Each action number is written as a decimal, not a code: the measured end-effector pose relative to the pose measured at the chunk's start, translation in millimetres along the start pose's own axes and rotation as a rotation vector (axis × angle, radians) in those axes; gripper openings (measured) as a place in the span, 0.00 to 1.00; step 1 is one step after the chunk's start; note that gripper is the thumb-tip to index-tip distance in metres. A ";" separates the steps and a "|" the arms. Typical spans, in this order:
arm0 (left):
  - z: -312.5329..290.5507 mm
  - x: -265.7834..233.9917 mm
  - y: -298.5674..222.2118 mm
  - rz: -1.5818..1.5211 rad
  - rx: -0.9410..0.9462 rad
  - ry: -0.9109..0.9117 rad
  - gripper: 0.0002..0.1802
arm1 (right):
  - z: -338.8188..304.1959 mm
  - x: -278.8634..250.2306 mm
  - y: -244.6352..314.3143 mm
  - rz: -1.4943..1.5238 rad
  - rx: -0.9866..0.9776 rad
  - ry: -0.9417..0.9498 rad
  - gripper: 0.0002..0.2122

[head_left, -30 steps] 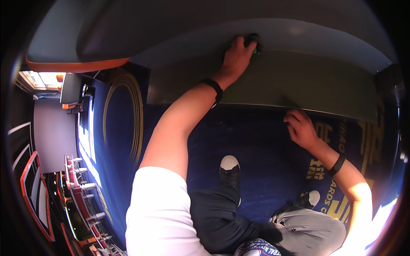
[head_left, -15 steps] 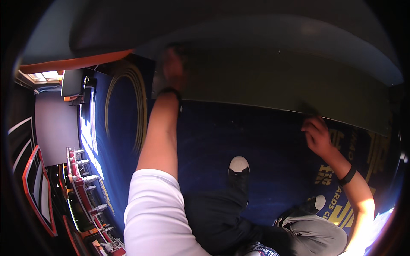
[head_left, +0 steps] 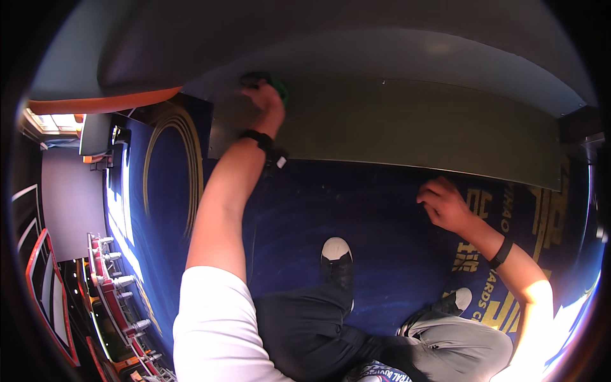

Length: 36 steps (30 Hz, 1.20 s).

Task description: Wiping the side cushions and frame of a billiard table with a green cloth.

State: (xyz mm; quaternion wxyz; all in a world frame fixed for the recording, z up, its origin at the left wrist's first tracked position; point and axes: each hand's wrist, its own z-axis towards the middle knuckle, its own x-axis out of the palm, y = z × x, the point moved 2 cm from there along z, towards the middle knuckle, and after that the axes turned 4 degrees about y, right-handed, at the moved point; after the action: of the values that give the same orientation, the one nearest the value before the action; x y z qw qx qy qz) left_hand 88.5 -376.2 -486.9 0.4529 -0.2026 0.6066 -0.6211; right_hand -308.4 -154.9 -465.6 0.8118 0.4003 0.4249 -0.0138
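My left hand [head_left: 264,97] reaches up to the left part of a dark olive-grey panel [head_left: 388,124] and is closed on a green and black object [head_left: 279,91]. That object lies against the panel; blur and the hand hide its kind. Below the panel's lower edge, over the blue carpet, hangs my right hand [head_left: 443,205] with its fingers curled in. A small dark spot shows at its fingertips, too small to name. Each wrist wears a dark band.
A curved grey surface [head_left: 318,48] overhangs the panel, with an orange edge [head_left: 108,104] at left. My shoes rest on the blue carpet [head_left: 286,216], marked with gold lettering. Red-framed equipment [head_left: 114,286] lines the far left. Sunlight falls at the lower right.
The view has shifted slightly to the right. My left hand has turned on the panel, bringing the green side into sight. My right hand has dropped a little away from the panel's lower edge.
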 end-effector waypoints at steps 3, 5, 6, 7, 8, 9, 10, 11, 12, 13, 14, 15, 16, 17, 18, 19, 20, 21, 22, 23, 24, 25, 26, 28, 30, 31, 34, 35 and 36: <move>-53.5 24.7 -27.4 -0.044 0.238 0.050 0.23 | 9.0 -3.9 10.0 0.005 -0.051 -0.002 0.08; -84.4 40.1 -39.2 -0.076 0.381 0.104 0.22 | 13.4 -0.1 15.6 0.019 -0.072 -0.011 0.08; -110.6 51.2 -47.1 -0.034 0.439 0.196 0.21 | 9.9 -0.3 14.4 0.018 -0.082 0.000 0.08; -141.6 61.9 -58.5 0.001 0.493 0.291 0.21 | 2.8 -2.4 11.7 0.011 -0.071 0.000 0.08; -170.8 71.1 -71.2 0.036 0.603 0.477 0.19 | -4.0 -4.2 9.6 0.005 -0.061 0.004 0.08; -199.0 81.9 -85.7 0.064 0.712 0.665 0.18 | -11.1 -8.3 8.3 -0.006 -0.047 0.010 0.08; -220.1 92.4 -100.0 0.027 0.784 0.880 0.18 | -14.8 -9.6 7.3 -0.010 -0.037 0.005 0.08; -237.3 101.5 -109.6 -0.006 0.855 1.094 0.17 | -16.3 -9.6 5.8 -0.019 -0.027 0.007 0.07; -250.4 107.3 -118.3 -0.010 0.858 1.101 0.17 | -18.4 -10.5 4.4 -0.030 -0.016 0.011 0.07; -263.1 114.8 -122.9 0.097 0.932 1.096 0.18 | -19.3 -12.4 4.5 -0.033 -0.013 0.008 0.07; -271.7 120.0 -126.5 0.206 1.004 1.086 0.18 | -18.0 -14.2 5.5 -0.036 -0.007 0.001 0.07; -274.5 121.2 -129.4 0.230 1.072 1.044 0.19 | -16.5 -16.6 5.9 -0.038 -0.005 -0.005 0.06; -267.3 119.2 -126.7 0.235 1.074 1.042 0.19 | -14.1 -15.9 7.3 -0.036 -0.009 -0.008 0.06; -254.1 114.2 -124.5 0.316 1.229 1.006 0.17 | -8.9 -14.2 9.3 -0.037 -0.015 0.007 0.06; -239.6 107.5 -122.8 0.411 1.380 0.961 0.15 | -0.1 -11.2 12.1 -0.033 -0.032 0.023 0.07; -223.9 98.7 -121.5 0.456 1.379 0.937 0.15 | 4.1 -6.6 14.4 -0.047 -0.024 0.023 0.08; -205.4 85.6 -116.3 0.478 1.481 0.943 0.13 | 6.5 3.2 16.0 -0.035 -0.045 0.013 0.08; -191.6 79.8 -110.8 0.495 1.578 0.944 0.12 | -0.3 1.1 12.4 -0.064 -0.012 0.080 0.10; -159.9 79.9 -76.2 0.306 1.341 0.949 0.13 | -1.9 10.6 10.4 0.015 -0.005 0.066 0.11; -179.2 80.2 -82.6 0.332 1.371 1.046 0.13 | -30.1 15.8 -15.8 0.044 0.066 0.102 0.11; -162.1 75.8 -73.9 0.454 1.209 1.098 0.12 | -39.7 32.0 -25.6 0.032 0.066 0.059 0.10; -167.9 69.5 -78.9 0.364 1.183 0.918 0.11 | -54.1 19.6 -32.0 -0.029 0.056 0.040 0.09; -149.6 54.3 -79.6 0.442 1.293 0.757 0.12 | -50.5 15.4 -35.5 0.018 0.061 0.132 0.08; -120.5 22.1 -77.9 0.522 1.387 0.576 0.13 | -56.0 16.0 -46.5 0.008 0.011 0.119 0.09; -108.3 11.5 -74.1 0.530 0.909 0.748 0.17 | -68.8 5.5 -62.8 -0.006 0.037 0.140 0.09; -95.2 3.5 -64.2 0.449 0.764 0.784 0.19 | -67.2 0.6 -64.5 0.001 0.072 0.134 0.09; -12.8 -66.0 -10.5 0.493 0.658 0.199 0.21 | -10.1 42.2 -32.8 0.165 -0.110 0.166 0.08; -7.5 -69.6 8.5 0.514 0.647 0.173 0.21 | -6.4 62.4 -38.6 0.187 -0.160 0.169 0.07; -6.9 -73.4 15.4 0.617 0.625 0.077 0.22 | -1.8 71.7 -34.4 0.194 -0.186 0.173 0.07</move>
State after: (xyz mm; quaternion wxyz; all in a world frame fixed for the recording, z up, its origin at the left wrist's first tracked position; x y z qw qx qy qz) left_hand 125.1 -310.7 -480.8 0.6335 0.1582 0.4381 -0.6178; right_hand -276.3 -154.3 -538.4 0.8033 0.3624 0.4520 0.1385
